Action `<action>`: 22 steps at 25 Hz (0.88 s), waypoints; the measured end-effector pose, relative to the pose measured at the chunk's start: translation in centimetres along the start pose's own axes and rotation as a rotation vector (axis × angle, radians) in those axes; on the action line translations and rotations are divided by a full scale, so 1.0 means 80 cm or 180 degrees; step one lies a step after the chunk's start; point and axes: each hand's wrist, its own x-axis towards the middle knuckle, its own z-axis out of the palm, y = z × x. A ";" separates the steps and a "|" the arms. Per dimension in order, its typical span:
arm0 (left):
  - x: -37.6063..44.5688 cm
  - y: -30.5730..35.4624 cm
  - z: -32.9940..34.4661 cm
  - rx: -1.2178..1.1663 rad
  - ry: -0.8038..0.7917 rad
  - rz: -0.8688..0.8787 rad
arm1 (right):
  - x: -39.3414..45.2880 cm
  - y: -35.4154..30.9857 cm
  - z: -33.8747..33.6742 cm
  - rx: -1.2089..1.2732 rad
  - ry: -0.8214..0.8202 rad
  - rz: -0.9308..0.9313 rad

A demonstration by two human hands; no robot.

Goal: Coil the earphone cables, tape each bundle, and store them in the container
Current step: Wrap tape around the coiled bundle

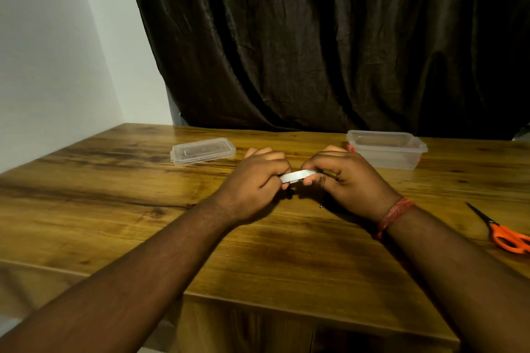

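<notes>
Two hands, left hand (255, 180) and right hand (344, 180), pinching white tape (295, 175), wooden table (114, 195), dark curtain (315, 37) behind

Lid (203, 151) lies left of container (386, 148); scissors (500, 231) right.

no text, label, brand or number can be read anywhere in the view. the white tape (296, 175) pinched between the hands shows a small dark smudge on its lower edge that may be print, but it is too blurred to make out. the clear container (385, 149), its lid (202, 151) and the scissors (504, 233) carry no legible marking.
</notes>
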 end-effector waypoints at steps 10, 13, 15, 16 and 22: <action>-0.002 0.000 -0.003 -0.0046 0.0001 -0.0029 | 0.002 0.002 -0.004 -0.0077 0.0030 -0.0007; -0.001 0.001 -0.002 0.0037 -0.0007 -0.0010 | 0.002 0.002 -0.002 -0.0090 0.0001 -0.0020; 0.000 0.001 -0.001 0.0093 -0.0005 0.0009 | 0.002 0.000 -0.001 -0.0072 0.0049 -0.0051; 0.000 -0.001 0.000 0.0065 0.0000 0.0009 | 0.002 0.000 -0.002 -0.0062 0.0099 -0.0073; -0.009 -0.006 0.002 -0.0195 0.0372 -0.0478 | 0.001 0.002 0.003 -0.0307 0.0328 -0.0057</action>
